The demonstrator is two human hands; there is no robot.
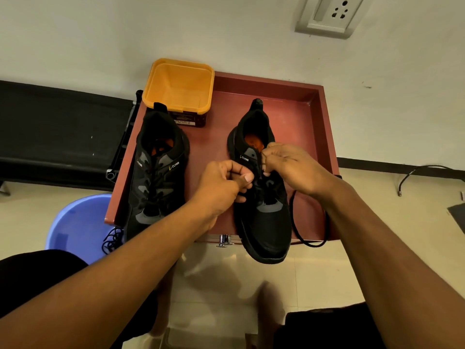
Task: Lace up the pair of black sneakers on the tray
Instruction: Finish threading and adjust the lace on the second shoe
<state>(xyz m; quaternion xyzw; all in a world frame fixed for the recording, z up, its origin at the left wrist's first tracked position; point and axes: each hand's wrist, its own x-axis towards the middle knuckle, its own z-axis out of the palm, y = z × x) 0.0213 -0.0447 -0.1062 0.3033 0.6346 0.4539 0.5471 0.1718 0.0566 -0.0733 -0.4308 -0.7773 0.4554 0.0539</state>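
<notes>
Black matte sneaker [264, 227], thin lace [292, 215] in pinch grip of left hand [221, 187] and right hand [294, 167]

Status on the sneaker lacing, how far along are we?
Done, apparently: the left sneaker shows crossings up its eyelets, its lace ends dangling off the tray. In hand: the left hand and right hand pinch the lace at the upper eyelets of the right sneaker; a long loop of slack hangs beside it. Left: pull that slack through and finish the top.
</notes>
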